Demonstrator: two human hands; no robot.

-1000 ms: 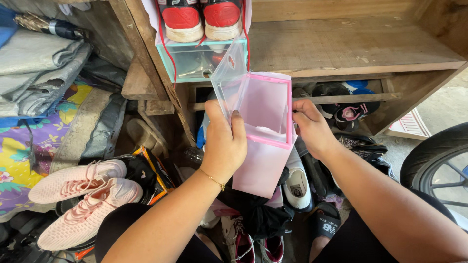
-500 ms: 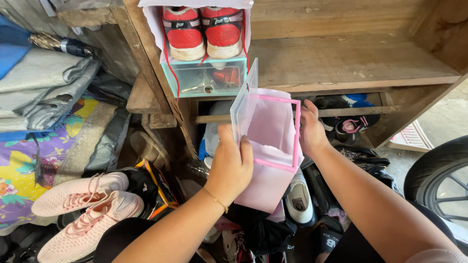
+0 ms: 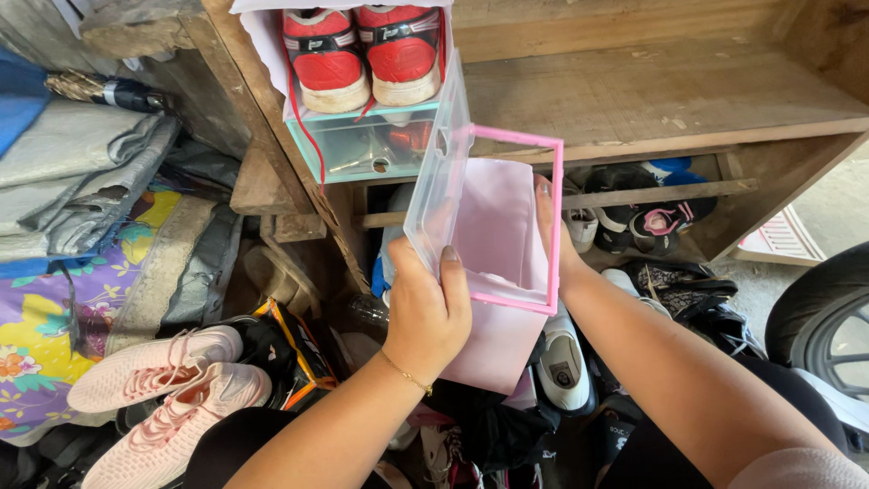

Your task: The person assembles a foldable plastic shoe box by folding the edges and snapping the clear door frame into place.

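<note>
**Op:** Gripping the pink-framed box (image 3: 496,237) from both sides: my left hand (image 3: 425,312) is closed on its near edge, thumb on the clear door (image 3: 437,172), while my right hand (image 3: 554,244) presses flat on the far wall. It's held in mid-air before the wooden shelf (image 3: 652,95).

**Spotter:** Step?

**Op:** I'd judge it's being squared up, door swung open. Next move calls for a steady frame.

**Spotter:** Other packages?

**Op:** At twelve o'clock, a teal-framed clear box (image 3: 367,140) with red sneakers (image 3: 362,54) on top. At eight o'clock, pink sneakers (image 3: 163,380) beside an orange-and-black packet (image 3: 294,344). At four o'clock, a white shoe (image 3: 563,362) with a small insole label.
</note>
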